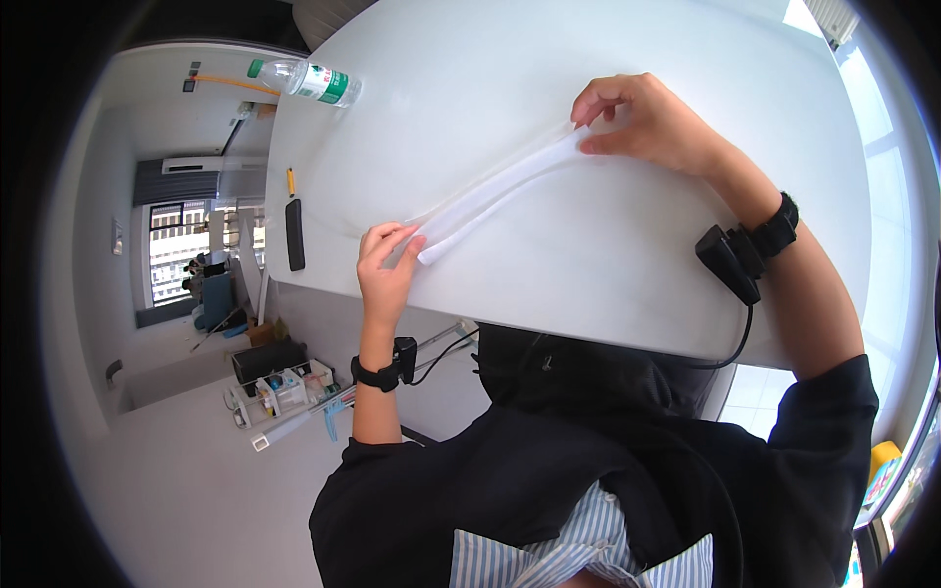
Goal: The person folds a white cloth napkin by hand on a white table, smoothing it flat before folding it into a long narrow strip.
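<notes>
A long white strip [500, 186], folded lengthwise, stretches at a slant above the white table [637, 245]. Whether it is paper or thin cloth, I cannot make out. My left hand [385, 263] pinches its near left end between thumb and fingers, close to the table's front edge. At the far right end, my right hand [647, 125] grips the strip with thumb and curled fingers. The strip bows slightly between both hands, and its long edges stand a little apart.
At the far left of the table lies a clear bottle [309, 82] with a green cap. A black bar-shaped object [295, 235] and a yellow-and-black cutter-like tool [290, 182] lie along the left edge. On the floor stands a white organizer rack [284, 390].
</notes>
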Available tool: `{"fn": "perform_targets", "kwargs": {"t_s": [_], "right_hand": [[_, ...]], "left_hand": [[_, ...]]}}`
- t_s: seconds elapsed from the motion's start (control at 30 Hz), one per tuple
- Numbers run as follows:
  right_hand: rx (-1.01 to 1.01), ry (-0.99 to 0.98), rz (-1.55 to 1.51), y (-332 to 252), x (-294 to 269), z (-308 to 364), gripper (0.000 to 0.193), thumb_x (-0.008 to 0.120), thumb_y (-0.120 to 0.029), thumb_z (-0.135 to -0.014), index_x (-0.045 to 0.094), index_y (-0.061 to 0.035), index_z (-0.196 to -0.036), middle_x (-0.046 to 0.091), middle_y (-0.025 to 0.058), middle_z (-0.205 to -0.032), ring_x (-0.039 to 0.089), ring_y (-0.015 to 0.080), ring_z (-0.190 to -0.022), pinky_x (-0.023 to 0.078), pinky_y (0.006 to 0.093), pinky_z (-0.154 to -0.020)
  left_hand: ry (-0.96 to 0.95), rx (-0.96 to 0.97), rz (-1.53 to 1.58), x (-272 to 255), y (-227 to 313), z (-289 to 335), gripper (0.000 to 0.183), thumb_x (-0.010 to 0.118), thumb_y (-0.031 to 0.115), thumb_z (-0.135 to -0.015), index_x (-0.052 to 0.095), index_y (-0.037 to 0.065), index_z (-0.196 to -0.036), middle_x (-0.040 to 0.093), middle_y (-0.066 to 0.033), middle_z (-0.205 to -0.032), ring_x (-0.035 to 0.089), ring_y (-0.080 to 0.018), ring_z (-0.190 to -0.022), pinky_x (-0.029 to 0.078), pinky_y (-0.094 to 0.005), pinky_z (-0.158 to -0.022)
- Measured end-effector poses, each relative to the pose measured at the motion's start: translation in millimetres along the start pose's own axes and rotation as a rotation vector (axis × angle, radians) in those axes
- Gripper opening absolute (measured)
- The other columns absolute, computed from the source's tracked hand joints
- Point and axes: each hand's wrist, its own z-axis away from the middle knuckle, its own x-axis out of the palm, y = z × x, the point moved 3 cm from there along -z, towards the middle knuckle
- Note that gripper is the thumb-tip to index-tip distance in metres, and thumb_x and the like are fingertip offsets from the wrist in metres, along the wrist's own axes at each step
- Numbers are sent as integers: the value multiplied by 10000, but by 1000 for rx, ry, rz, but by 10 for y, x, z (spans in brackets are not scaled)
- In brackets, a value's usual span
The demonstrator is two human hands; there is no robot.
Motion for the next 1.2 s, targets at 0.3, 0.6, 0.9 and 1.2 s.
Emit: {"fn": "perform_targets", "kwargs": {"t_s": [0.3,0.6,0.9,1.2], "right_hand": [[-93,-40,341,-69,151,78,560,791,-133,-720,663,-153,-1265,731,74,-1029,536,250,-1205,326,422,-1111],[-166,149,548,-101,136,142,456,701,-163,-780,667,-111,-1232,693,87,-1156,509,244,-1264,282,439,-1148],[-169,-136,362,-113,229,88,268,737,-145,-820,738,-104,-1086,656,121,-1219,490,284,-1269,299,423,-1144],[-100,-67,206,-182,110,97,282,772,-195,-775,751,-119,-1046,717,62,-1080,580,233,-1128,319,382,-1098]], "left_hand": [[-202,-58,136,160,128,-51,471,757,24,-791,634,-13,-1244,640,-133,-1260,570,-239,-1188,414,-341,-1035],[-427,132,-139,21,196,-276,707,811,133,-725,543,36,-1373,535,-138,-1424,412,-255,-1399,297,-401,-1159],[-454,87,55,203,193,-198,499,696,60,-856,576,36,-1340,550,-106,-1415,421,-270,-1392,303,-383,-1157],[-377,86,126,94,293,-197,434,700,-3,-824,640,7,-1253,593,-114,-1362,511,-273,-1303,370,-352,-1100]]}}
